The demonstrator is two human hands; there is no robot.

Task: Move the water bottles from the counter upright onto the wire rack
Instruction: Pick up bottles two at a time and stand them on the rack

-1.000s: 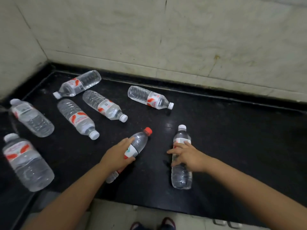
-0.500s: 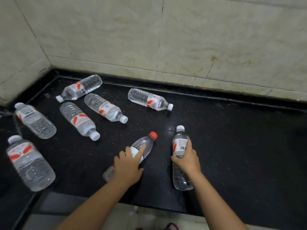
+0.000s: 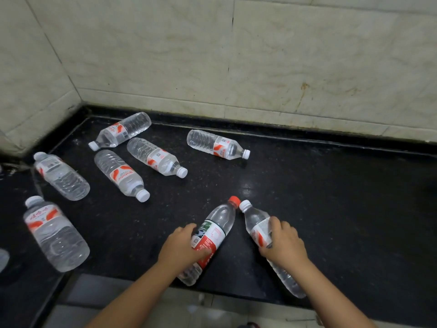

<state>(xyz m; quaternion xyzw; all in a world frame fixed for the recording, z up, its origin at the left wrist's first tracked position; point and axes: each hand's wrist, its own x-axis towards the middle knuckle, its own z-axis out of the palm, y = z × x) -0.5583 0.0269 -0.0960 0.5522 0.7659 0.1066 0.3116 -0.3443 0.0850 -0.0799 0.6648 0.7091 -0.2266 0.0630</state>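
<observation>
**On the black counter: two bottles gripped, rack nowhere in shot**

Down on the dark counter (image 3: 331, 197) pretty much everything is left to do, as far as I can judge. No wire rack shows in this view, so I can't say whether any bottle has made it there. What I can see is six bottles lying on their sides, untouched: one near the back corner (image 3: 120, 131), two side by side just in front of it (image 3: 155, 157) (image 3: 120, 175), one off by itself toward the back wall (image 3: 216, 145), and two larger-looking ones at the left edge (image 3: 60, 176) (image 3: 53, 233).

Now the hands. The left hand (image 3: 182, 247) is curled round the red-capped bottle (image 3: 212, 235), fingers wrapped over the label area, thumb side on top. The right hand (image 3: 282, 243) grips the white-capped bottle (image 3: 260, 223) around its middle, fingers closed over the label. Both bottles slant with their caps pointing away from the person and nearly meeting. Whether either base has left the counter, I can't tell.

So my guess: it's the pickup stage for this pair, with lifting, carrying and standing them upright on the rack all to come.
</observation>
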